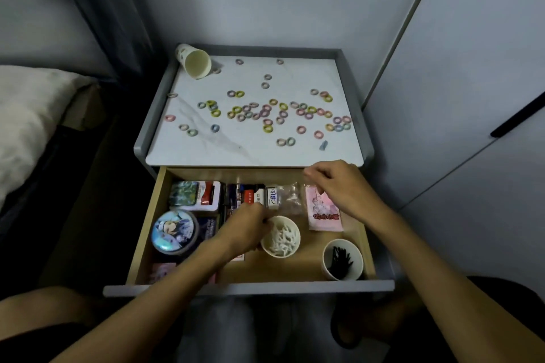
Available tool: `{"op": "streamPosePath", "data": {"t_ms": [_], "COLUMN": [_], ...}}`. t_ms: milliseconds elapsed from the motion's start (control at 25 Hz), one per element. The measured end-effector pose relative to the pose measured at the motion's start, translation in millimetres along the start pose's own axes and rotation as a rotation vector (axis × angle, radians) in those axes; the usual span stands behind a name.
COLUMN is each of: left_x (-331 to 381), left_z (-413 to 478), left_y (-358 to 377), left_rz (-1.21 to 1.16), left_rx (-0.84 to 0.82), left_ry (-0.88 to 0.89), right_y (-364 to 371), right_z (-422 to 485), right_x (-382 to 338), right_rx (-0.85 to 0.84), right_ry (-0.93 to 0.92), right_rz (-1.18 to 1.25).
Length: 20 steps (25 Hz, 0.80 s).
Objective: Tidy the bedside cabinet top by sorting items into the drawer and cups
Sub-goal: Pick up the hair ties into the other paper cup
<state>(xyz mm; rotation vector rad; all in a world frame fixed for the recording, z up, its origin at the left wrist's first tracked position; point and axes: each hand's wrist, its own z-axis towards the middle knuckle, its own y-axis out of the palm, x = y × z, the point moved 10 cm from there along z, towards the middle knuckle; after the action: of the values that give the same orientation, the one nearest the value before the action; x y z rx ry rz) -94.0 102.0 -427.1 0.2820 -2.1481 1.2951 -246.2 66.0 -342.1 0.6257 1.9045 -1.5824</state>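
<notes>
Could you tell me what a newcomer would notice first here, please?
Many small pastel hair rings lie scattered across the white marble cabinet top, with a white paper cup tipped over at its back left corner. Below, the left hand and right hand reach into the open wooden drawer.

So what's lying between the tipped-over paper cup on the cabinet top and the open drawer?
In the head view, many small coloured rings lie scattered on the white top between the tipped cup and the drawer.
</notes>
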Motion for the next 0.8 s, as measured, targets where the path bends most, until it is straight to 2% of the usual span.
{"op": "streamPosePath", "data": {"t_ms": [240,560,680,800], "left_x": [22,27,26,24], "left_z": [5,4,0,2], "left_y": [42,59,38,-29], "left_rz": [0.008,0.040,0.054,0.107], "left_rx": [-0.043,-0.189,-0.244,-0.090], "left_ry": [0.050,0.081,0.045,0.047], "right_y": [4,16,22,23], "right_z": [-3,1,3,7], "right_x": [2,0,-1,-7], "right_rx": [-0.038,-0.088,-0.096,-0.084], "right_ry": [-0.007,-0.013,-0.010,-0.030], "right_rz": [0.001,-0.038,-0.052,-0.065]}}
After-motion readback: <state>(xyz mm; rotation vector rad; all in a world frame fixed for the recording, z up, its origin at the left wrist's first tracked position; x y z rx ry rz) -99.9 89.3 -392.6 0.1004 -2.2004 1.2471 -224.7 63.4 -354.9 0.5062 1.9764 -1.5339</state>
